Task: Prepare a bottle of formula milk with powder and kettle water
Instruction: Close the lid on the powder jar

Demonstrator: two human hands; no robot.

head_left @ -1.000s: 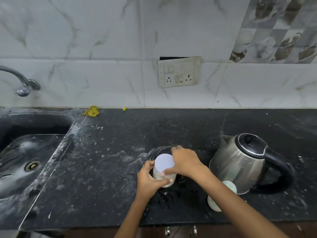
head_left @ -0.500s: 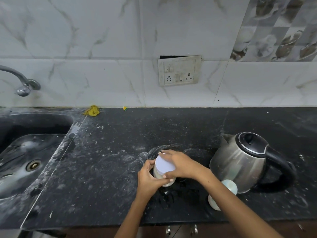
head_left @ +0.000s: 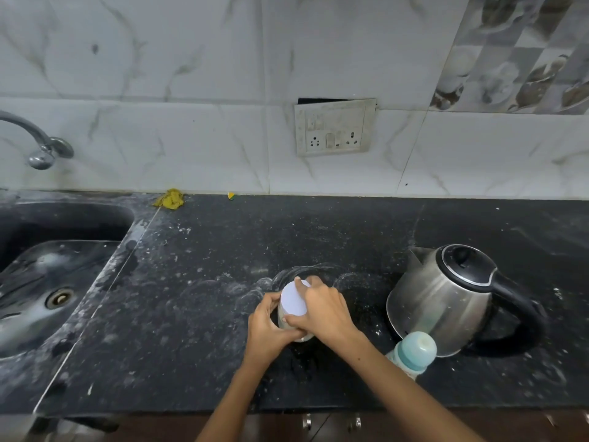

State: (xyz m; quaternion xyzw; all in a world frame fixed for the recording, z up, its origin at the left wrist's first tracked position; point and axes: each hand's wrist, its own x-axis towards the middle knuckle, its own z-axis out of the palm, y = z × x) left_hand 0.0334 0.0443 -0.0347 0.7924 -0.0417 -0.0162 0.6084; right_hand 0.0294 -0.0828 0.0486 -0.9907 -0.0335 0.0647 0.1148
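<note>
Both hands meet on a small jar (head_left: 294,327) standing on the black table (head_left: 197,314), near its front edge. The left hand (head_left: 266,330) wraps the jar's side from the left, its grip closed around the body. The right hand (head_left: 322,309) lies over the white lid (head_left: 292,301), fingers curled round the rim on the far and right sides, thumb at the near side; its grip is closed on the lid. The lid sits on the jar; whether it is tight or loose cannot be told. The jar's contents are mostly hidden by the hands.

Right of the grip, near but apart, stands a steel kettle (head_left: 446,298) with a black lid and handle, spout toward the wall. Just in front of the kettle, beside the right forearm, stands a bottle (head_left: 416,352) with a pale blue cap on.

Well left of the grip lies the sink (head_left: 57,260), with a tap (head_left: 38,145) above it. Beyond the grip, at the wall, lie a yellow rag (head_left: 170,199) and a small yellow scrap (head_left: 231,196). A socket plate (head_left: 334,127) hangs on the tiles above.
</note>
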